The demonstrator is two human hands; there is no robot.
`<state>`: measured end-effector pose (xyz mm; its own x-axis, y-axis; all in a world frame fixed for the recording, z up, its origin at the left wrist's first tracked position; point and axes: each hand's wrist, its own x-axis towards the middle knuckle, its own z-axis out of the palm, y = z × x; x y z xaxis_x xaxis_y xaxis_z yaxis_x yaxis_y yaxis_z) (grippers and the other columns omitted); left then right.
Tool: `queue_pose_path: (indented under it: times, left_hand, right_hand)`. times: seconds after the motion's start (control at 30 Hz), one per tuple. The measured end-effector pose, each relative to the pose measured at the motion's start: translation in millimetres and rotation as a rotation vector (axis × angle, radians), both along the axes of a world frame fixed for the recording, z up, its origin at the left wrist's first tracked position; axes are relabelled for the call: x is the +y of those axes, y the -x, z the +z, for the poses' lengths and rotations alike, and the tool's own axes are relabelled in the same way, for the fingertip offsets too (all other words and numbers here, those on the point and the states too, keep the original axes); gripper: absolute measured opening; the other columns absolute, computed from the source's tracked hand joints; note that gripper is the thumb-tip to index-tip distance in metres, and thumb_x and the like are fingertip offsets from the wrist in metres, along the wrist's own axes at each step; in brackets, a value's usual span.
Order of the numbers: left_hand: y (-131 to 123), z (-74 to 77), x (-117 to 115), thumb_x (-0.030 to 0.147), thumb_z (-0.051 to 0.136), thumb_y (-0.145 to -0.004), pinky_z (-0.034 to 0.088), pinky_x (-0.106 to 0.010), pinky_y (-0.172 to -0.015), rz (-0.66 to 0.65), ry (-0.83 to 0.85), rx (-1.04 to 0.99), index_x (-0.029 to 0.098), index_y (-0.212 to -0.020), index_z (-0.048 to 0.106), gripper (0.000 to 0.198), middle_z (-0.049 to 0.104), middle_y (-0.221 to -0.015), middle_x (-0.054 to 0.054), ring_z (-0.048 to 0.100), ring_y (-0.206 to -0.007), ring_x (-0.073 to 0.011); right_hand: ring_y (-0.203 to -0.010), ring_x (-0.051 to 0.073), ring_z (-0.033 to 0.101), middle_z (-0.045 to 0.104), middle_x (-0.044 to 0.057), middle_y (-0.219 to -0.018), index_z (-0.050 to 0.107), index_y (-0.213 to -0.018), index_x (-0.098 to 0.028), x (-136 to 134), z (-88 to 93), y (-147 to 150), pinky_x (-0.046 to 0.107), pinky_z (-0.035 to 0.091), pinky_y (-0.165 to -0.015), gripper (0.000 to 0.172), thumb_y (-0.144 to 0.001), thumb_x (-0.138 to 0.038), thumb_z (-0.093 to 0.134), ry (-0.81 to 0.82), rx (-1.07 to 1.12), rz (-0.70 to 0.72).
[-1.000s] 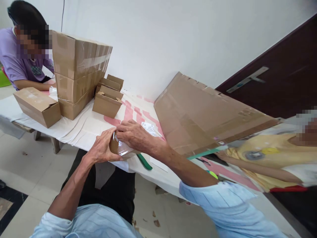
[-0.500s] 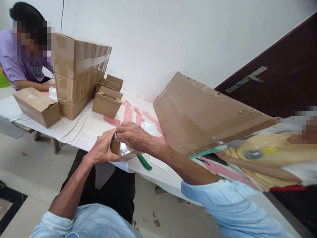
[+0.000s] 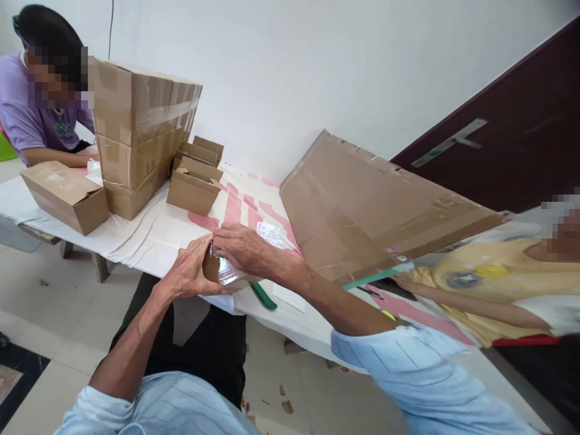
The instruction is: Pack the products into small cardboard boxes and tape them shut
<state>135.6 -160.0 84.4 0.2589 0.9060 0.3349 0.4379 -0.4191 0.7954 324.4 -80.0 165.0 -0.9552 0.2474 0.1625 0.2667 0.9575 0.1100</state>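
Note:
At the near edge of the white-covered table (image 3: pixel 149 232), both my hands grip a roll of brown packing tape (image 3: pixel 221 273). My left hand (image 3: pixel 188 270) cups the roll from the left side. My right hand (image 3: pixel 242 248) lies over its top, fingertips pinched at the tape's upper edge, and hides most of the roll. A green-handled tool (image 3: pixel 264 296) lies on the table just right of the roll.
A large flat cardboard sheet (image 3: pixel 362 205) leans over the table's right half. Stacked taped cartons (image 3: pixel 136 133), small open boxes (image 3: pixel 193 187) and a closed box (image 3: pixel 63 196) stand at the left. One person in purple sits far left, another in yellow at right.
My hands and the tape roll have stayed almost in place; the right fingertips shifted slightly on the roll's upper edge.

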Motion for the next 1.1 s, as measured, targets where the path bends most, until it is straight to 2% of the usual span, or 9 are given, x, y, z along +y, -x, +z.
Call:
queue_pose_path:
  times: [0.17,0.3,0.43,0.57,0.67,0.77,0.83,0.97,1.1]
  left_hand:
    - [-1,6.8,-2,0.040,0.098,-0.060,0.042,-0.064,-0.119,0.019,0.029,0.015,0.023,-0.156,0.045,0.112,0.055,-0.157,-0.018,0.051,-0.145,-0.0460]
    - [-1,9.2,-3,0.040,0.097,-0.060,0.045,-0.063,-0.116,0.022,0.039,0.021,0.023,-0.151,0.049,0.104,0.058,-0.152,-0.017,0.055,-0.140,-0.0453]
    - [-1,7.6,-3,0.043,0.097,-0.061,0.045,-0.064,-0.116,0.031,0.043,0.026,0.025,-0.152,0.048,0.105,0.058,-0.153,-0.016,0.054,-0.141,-0.0453]
    - [2,4.2,-3,0.043,0.096,-0.061,0.044,-0.065,-0.119,0.041,0.051,0.026,0.026,-0.155,0.047,0.107,0.056,-0.155,-0.016,0.052,-0.144,-0.0462]
    - [8,0.3,-1,0.043,0.095,-0.062,0.041,-0.064,-0.122,0.023,0.035,0.010,0.025,-0.161,0.041,0.114,0.051,-0.161,-0.017,0.049,-0.147,-0.0457]
    - [20,-5.4,3,0.042,0.094,-0.063,0.041,-0.065,-0.123,0.008,0.050,0.008,0.023,-0.164,0.037,0.118,0.048,-0.163,-0.019,0.047,-0.149,-0.0466]
    - [30,-11.4,6,0.038,0.091,-0.063,0.041,-0.063,-0.124,-0.007,0.062,-0.009,0.021,-0.166,0.036,0.118,0.047,-0.164,-0.019,0.047,-0.149,-0.0460]
    - [55,-30.5,15,0.032,0.085,-0.066,0.038,-0.058,-0.128,-0.035,0.091,-0.080,0.019,-0.168,0.032,0.116,0.044,-0.165,-0.018,0.046,-0.152,-0.0425]
    - [71,-49.1,27,0.042,0.091,-0.066,0.036,-0.067,-0.127,0.004,0.191,-0.148,0.023,-0.168,0.031,0.120,0.043,-0.168,-0.019,0.040,-0.157,-0.0452]
  right_hand:
    - [-0.087,0.024,0.055,0.066,0.009,-0.090,0.064,-0.085,-0.020,3,-3.5,-1,0.039,0.046,-0.085,0.029,-0.106,-0.010,0.045,-0.020,0.083,0.024]
    - [-0.085,0.023,0.054,0.063,0.007,-0.086,0.058,-0.082,-0.022,4,-2.9,0,0.038,0.047,-0.083,0.029,-0.105,-0.012,0.045,0.061,0.155,0.003]
    - [-0.081,0.020,0.053,0.061,0.004,-0.083,0.054,-0.079,-0.023,1,6.6,4,0.035,0.045,-0.078,0.026,-0.105,-0.018,0.050,0.241,0.268,-0.094]
    - [-0.080,0.017,0.057,0.065,0.003,-0.087,0.060,-0.084,-0.022,-6,18.9,6,0.032,0.046,-0.076,0.017,-0.101,-0.023,0.057,0.488,0.411,-0.200]
    - [-0.075,0.015,0.057,0.066,0.001,-0.084,0.063,-0.085,-0.021,-11,24.1,6,0.030,0.046,-0.070,0.019,-0.099,-0.034,0.060,0.709,0.530,-0.294]
    - [-0.072,0.015,0.057,0.064,0.000,-0.078,0.064,-0.083,-0.021,-14,27.4,2,0.030,0.048,-0.068,0.027,-0.095,-0.045,0.067,0.881,0.636,-0.352]
    - [-0.072,0.015,0.058,0.063,-0.001,-0.075,0.064,-0.079,-0.021,-16,29.5,-3,0.031,0.051,-0.072,0.031,-0.092,-0.048,0.072,0.926,0.690,-0.366]
    - [-0.073,0.015,0.060,0.064,0.000,-0.075,0.066,-0.078,-0.022,-15,29.2,-21,0.033,0.056,-0.075,0.035,-0.089,-0.054,0.076,0.936,0.785,-0.407]
    - [-0.071,0.016,0.061,0.065,0.001,-0.076,0.067,-0.079,-0.022,-7,12.7,-57,0.033,0.056,-0.072,0.038,-0.087,-0.058,0.077,0.875,0.945,-0.484]
